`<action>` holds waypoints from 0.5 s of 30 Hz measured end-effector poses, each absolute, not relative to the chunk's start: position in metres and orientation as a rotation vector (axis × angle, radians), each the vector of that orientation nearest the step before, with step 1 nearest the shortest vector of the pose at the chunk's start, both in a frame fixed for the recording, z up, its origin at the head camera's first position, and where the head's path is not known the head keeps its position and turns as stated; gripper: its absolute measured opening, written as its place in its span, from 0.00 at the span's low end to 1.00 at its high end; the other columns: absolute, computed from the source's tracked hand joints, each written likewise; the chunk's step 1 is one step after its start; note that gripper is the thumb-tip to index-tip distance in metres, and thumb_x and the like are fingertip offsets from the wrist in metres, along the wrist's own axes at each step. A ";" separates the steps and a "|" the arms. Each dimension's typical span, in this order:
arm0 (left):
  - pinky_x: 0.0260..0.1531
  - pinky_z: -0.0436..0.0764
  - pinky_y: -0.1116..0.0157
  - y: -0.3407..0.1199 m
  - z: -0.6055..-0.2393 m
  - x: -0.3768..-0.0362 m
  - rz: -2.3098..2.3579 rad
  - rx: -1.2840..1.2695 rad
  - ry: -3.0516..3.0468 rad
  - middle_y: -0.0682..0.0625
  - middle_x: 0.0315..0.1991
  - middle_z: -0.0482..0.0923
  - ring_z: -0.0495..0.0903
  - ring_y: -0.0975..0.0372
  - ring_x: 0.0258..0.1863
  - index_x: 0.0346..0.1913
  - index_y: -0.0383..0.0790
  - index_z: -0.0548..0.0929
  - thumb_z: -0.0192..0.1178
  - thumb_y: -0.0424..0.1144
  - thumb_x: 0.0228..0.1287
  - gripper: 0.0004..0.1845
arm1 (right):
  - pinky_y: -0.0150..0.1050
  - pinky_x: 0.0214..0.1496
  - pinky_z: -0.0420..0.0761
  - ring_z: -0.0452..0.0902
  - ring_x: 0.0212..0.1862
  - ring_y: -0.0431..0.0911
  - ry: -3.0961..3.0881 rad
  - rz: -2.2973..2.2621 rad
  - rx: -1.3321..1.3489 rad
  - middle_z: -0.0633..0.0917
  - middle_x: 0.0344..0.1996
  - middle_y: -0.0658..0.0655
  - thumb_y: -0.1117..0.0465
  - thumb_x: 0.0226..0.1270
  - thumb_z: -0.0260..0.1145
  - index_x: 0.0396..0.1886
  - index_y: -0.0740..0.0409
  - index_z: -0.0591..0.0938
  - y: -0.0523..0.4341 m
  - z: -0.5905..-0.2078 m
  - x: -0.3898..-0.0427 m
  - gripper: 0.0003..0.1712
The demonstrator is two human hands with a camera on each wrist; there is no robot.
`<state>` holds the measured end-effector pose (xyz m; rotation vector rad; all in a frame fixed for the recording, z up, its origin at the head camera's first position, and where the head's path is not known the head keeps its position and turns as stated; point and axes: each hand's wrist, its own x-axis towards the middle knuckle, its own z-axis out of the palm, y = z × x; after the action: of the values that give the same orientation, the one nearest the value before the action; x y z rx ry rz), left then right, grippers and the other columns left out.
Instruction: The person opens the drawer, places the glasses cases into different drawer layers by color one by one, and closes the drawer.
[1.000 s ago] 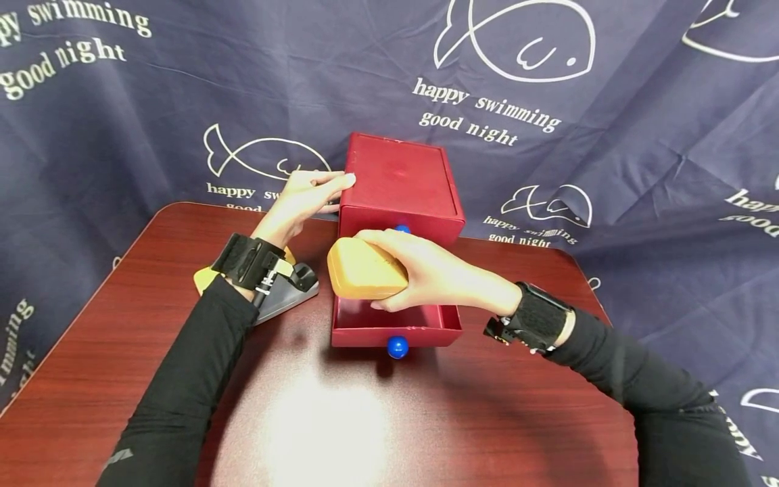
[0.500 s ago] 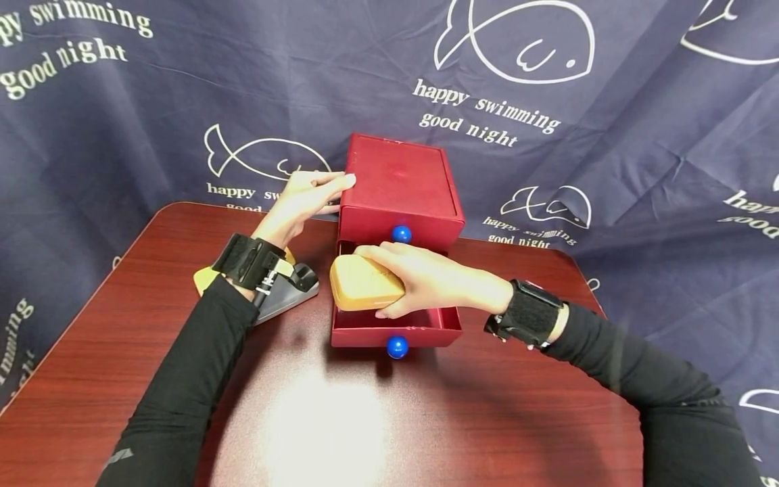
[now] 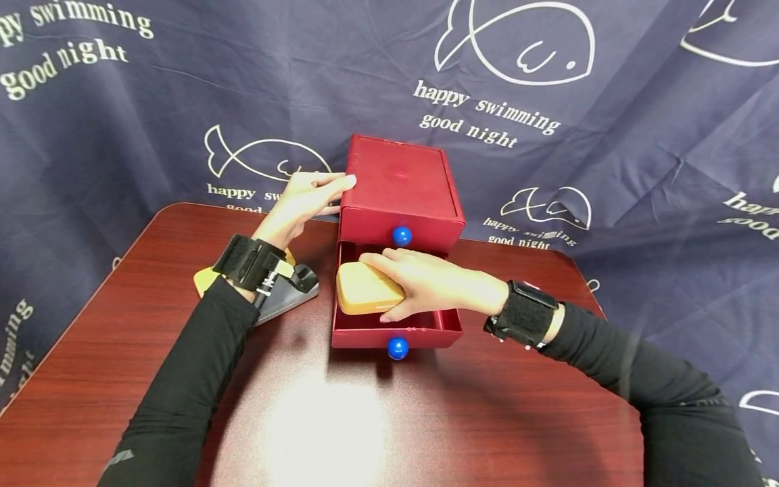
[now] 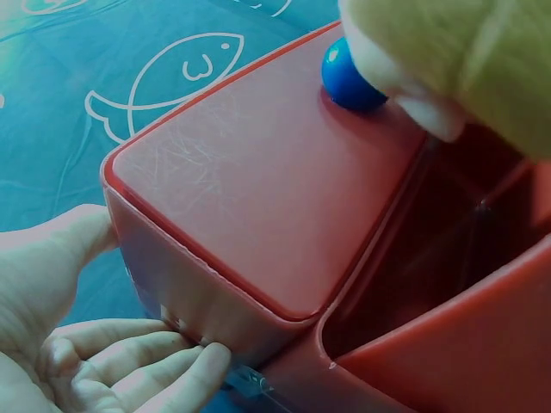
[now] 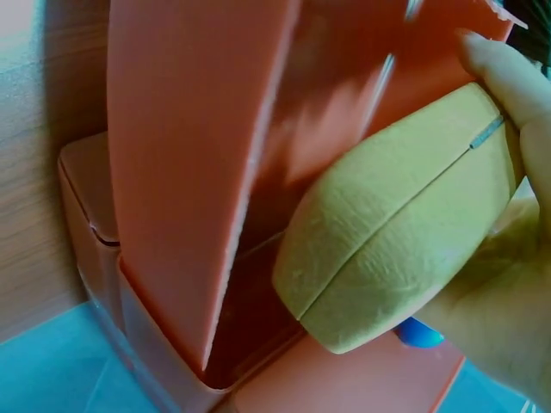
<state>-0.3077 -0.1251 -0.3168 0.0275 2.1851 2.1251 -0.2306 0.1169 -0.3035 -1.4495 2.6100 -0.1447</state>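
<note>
Gripped from its right side, the tan case (image 3: 367, 289) sits in the right hand (image 3: 435, 283): the fingers lie curled over its top and the thumb is under its near edge, so the hand is closed around it. The case is inside the open lower drawer (image 3: 397, 330) of the red drawer box (image 3: 398, 186), toward the drawer's left part; whether it touches the drawer floor I cannot tell. The left hand (image 3: 301, 199) rests against the left wall of the box with almost straight fingers and holds nothing.

Around it, the closed upper drawer with its blue knob (image 3: 401, 235) hangs just above and behind the case, and the drawer's front wall with the lower blue knob (image 3: 397, 348) stands in front of it. On the wooden table (image 3: 91, 352), left of the box and partly hidden by the left wrist, lies a grey and yellow object (image 3: 282, 297).

The case is wedge-like with rounded corners; its long axis goes about left to right across the drawer, and the free end points left, away from the palm
</note>
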 end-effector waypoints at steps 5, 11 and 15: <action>0.61 0.83 0.58 -0.125 -0.317 -0.307 2.122 0.039 2.187 0.44 0.68 0.77 0.80 0.54 0.65 0.70 0.39 0.76 0.67 0.49 0.67 0.32 | 0.39 0.52 0.83 0.76 0.49 0.46 2.607 -0.101 -1.487 0.80 0.48 0.56 0.43 0.54 0.80 0.72 0.57 0.67 0.119 -0.306 -0.231 0.51; 0.61 0.83 0.58 -0.125 -0.317 -0.307 2.121 0.050 2.194 0.45 0.69 0.76 0.79 0.54 0.66 0.71 0.39 0.76 0.67 0.49 0.67 0.32 | 0.39 0.52 0.83 0.77 0.48 0.47 2.621 -0.009 -1.511 0.80 0.47 0.57 0.42 0.54 0.80 0.70 0.59 0.68 0.118 -0.309 -0.232 0.50; 0.61 0.83 0.58 -0.125 -0.318 -0.307 2.129 0.039 2.194 0.45 0.69 0.76 0.79 0.54 0.66 0.70 0.40 0.76 0.68 0.50 0.67 0.32 | 0.40 0.51 0.83 0.79 0.46 0.48 2.637 0.065 -1.520 0.80 0.46 0.57 0.42 0.53 0.80 0.68 0.58 0.69 0.115 -0.312 -0.234 0.49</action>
<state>-0.3066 -0.1251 -0.3181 0.0386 2.1936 2.1287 -0.2338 0.1150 -0.3120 -1.5197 2.6375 0.0654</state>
